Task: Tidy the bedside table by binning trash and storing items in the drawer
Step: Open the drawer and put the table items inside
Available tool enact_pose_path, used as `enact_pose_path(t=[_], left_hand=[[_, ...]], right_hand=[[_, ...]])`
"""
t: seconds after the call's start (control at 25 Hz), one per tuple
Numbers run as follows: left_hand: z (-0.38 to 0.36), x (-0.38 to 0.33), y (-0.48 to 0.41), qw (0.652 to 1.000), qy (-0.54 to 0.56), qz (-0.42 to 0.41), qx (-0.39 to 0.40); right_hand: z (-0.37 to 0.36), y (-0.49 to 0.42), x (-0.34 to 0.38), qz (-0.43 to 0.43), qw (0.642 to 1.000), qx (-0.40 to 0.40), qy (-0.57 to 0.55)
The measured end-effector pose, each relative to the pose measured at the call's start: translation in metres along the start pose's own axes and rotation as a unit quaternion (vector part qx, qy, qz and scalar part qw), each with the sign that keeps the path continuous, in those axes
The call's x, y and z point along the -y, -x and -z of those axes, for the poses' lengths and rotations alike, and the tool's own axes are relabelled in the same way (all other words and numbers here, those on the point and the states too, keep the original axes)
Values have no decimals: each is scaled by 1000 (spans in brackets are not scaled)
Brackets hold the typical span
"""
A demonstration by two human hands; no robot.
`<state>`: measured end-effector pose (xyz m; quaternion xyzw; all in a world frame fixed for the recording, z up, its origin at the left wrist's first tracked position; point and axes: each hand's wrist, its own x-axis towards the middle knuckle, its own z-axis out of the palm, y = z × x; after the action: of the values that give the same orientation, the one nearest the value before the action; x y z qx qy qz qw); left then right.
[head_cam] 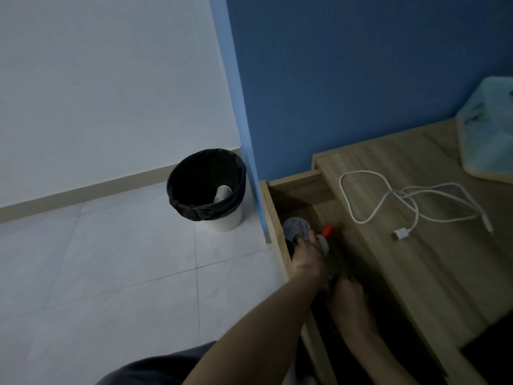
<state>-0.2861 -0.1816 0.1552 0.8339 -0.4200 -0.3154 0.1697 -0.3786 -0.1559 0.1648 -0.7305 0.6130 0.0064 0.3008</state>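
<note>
Hands are both sunk in the open drawer (273, 215): left hand (306, 261) is clamped on a round tin (296, 228), right hand (348, 297) is shadowed, grip can't be told.

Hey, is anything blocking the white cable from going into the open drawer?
Nothing visible does. The white cable lies loose on the tabletop beside the open drawer, though both hands are already inside the drawer.
</note>
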Motion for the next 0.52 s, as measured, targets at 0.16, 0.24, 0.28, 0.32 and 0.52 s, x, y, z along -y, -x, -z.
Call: enact_pose_path(t=[0.16, 0.24, 0.28, 0.32, 0.52], left_hand=[[14, -8, 10, 996, -65, -33, -46], [22, -14, 16, 994, -22, -74, -73], [24, -19, 17, 992, 11, -96, -82], [26, -28, 22, 988, 41, -125, -85], [4, -74, 55, 969, 10, -246, -13]], right_hand=[[31, 8, 1, 71, 991, -90, -71], [46, 18, -1, 105, 981, -125, -108], [54, 23, -3, 123, 974, -142, -125], [64, 30, -5, 136, 969, -162, -129], [121, 62, -58, 70, 931, -356, -41]])
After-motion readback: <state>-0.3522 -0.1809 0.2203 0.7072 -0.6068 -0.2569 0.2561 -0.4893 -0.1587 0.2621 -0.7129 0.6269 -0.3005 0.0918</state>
